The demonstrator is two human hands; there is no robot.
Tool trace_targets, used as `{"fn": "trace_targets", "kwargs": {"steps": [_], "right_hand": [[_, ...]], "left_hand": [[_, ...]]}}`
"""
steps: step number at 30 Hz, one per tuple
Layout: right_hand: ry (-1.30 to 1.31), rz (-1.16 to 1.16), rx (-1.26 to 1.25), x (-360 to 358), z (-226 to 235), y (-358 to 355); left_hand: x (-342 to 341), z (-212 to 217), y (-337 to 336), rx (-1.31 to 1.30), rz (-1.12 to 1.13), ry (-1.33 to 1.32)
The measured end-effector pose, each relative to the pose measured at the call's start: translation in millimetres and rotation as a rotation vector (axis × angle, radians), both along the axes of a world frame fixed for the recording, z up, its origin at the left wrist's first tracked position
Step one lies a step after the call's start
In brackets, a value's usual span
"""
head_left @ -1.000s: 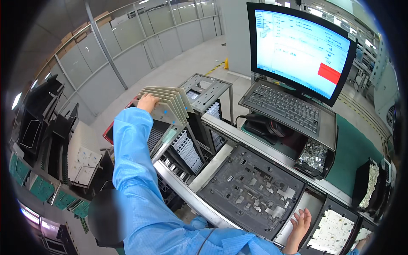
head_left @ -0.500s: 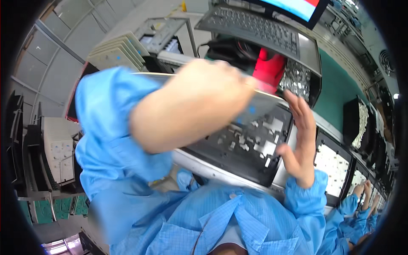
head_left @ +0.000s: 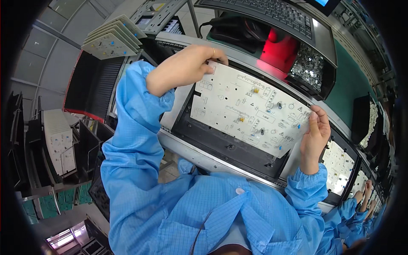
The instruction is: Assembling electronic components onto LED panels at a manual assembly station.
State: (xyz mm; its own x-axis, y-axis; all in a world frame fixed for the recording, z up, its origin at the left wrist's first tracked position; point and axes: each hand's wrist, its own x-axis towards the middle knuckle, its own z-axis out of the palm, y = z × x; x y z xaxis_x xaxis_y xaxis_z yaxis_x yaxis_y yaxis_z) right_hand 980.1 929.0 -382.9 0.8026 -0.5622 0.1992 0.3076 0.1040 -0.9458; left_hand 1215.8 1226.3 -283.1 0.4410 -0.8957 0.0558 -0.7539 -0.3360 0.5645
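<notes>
A white circuit board (head_left: 231,100) with small yellow, blue and dark components lies face up between my two hands. My left hand (head_left: 189,63) pinches its upper left corner between thumb and fingers. At the right end, my right hand (head_left: 315,134) grips the edge with its thumb on top. Beneath the board is a black frame-like carrier (head_left: 208,132), its near strip uncovered. The board sits over the carrier's far part, slightly tilted in view; whether it touches the carrier I cannot tell.
Beyond the carrier stand a keyboard (head_left: 272,15), a red-lit area (head_left: 276,55) and a black bin of small shiny parts (head_left: 308,66). At left, several boards (head_left: 112,42) stand above a black ribbed rack (head_left: 95,80). Another carrier with a board (head_left: 338,165) is to the right, near other people's hands (head_left: 364,193).
My left arm has swung back left from across the carrier. The white board now shows its component face between my hands. My right hand, earlier spread, has closed on its right edge.
</notes>
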Motion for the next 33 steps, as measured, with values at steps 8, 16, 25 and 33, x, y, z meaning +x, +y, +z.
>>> {"fn": "trace_targets", "kwargs": {"steps": [8,16,25,33], "right_hand": [[0.313,0.05,-0.075,2,-16,-21],[0.492,-0.231,-1.263,6,-39,-8],[0.496,-0.361,-1.152,-6,-22,-30],[0.559,-0.276,-1.296,-9,-18,-30]], "left_hand": [[6,-51,-8,-0.107,0.162,0.173],[-4,-110,-8,-0.047,0.147,-0.237],[-11,-99,-4,-0.047,0.157,-0.311],[-10,-108,-6,-0.085,0.268,-0.359]]}}
